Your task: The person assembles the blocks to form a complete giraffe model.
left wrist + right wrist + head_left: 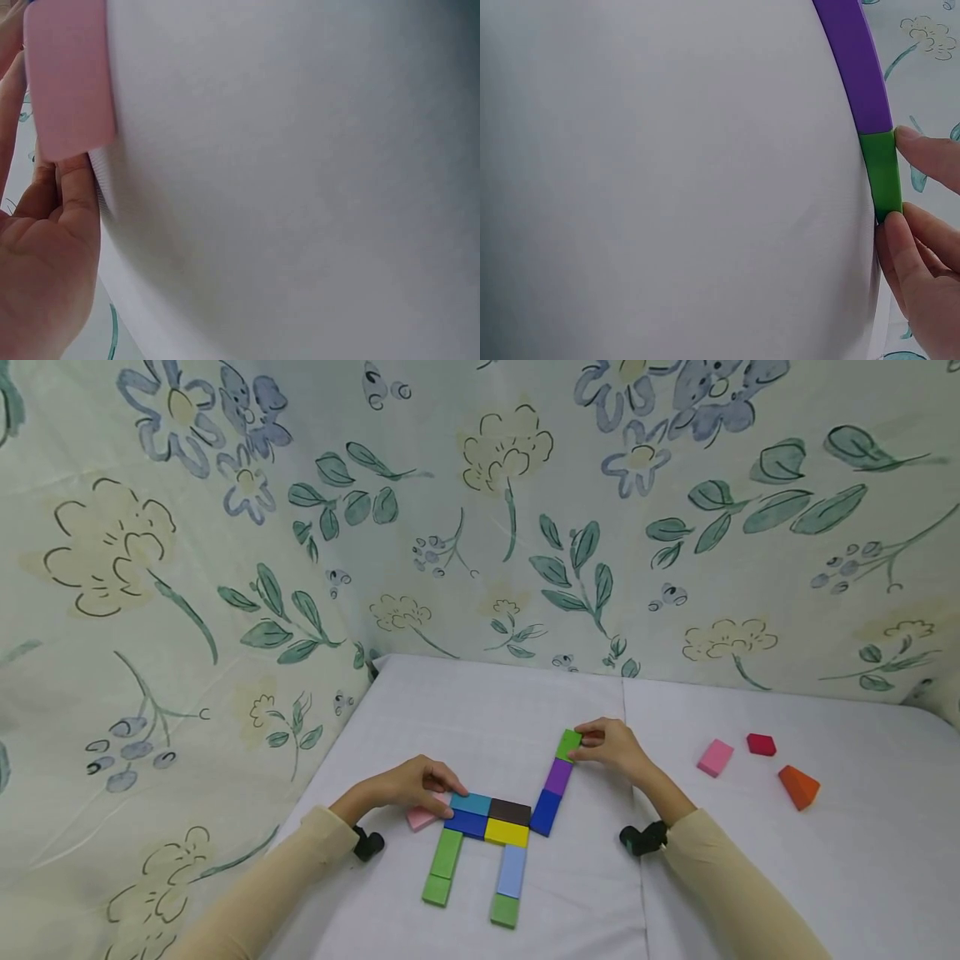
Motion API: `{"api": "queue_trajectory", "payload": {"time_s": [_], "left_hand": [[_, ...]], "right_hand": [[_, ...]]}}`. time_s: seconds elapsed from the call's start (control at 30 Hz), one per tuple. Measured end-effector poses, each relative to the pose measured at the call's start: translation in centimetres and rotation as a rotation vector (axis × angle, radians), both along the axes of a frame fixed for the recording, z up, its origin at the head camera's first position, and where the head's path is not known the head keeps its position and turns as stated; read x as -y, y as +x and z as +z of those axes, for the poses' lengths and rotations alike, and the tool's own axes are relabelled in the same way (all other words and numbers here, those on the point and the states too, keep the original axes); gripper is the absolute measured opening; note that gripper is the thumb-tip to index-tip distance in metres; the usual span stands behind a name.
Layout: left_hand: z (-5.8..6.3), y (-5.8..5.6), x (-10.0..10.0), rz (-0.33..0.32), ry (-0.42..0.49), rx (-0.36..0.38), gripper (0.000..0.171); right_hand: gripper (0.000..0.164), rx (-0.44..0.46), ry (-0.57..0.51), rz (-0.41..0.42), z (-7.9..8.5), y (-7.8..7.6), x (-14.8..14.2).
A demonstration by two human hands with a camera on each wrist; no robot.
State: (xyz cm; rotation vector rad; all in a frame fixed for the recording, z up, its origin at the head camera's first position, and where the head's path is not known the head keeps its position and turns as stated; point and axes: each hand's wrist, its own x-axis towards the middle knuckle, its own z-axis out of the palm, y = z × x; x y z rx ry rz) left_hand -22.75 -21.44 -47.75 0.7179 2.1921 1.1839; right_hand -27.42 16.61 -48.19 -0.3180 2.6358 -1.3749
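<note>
My right hand (611, 745) pinches a small green block (883, 169) at the upper end of a slanted row. Below it in that row, a purple block (558, 777) and a dark blue block (546, 814) lie end to end. My left hand (412, 783) reaches over a pink block (71, 79), its fingertips at the left ends of a teal block (471, 802) and a blue block (467, 824). Beside those two lie a dark brown block (510, 812) and a yellow block (507, 832). The left hand partly hides the pink block in the head view.
Two leg-like rows extend toward me: green blocks (446, 854) at left, a light blue block (512, 871) above a green one (505, 910) at right. Apart at the right lie a pink block (716, 757), a red block (761, 744) and an orange block (799, 787).
</note>
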Motion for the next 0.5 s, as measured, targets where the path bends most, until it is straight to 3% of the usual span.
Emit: {"api": "queue_trajectory", "payload": {"time_s": [0.5], "left_hand": [[0.13, -0.01, -0.20, 0.006, -0.014, -0.008, 0.031]], "right_hand": [[0.052, 0.001, -0.025, -0.008, 0.22, 0.09, -0.60]]}}
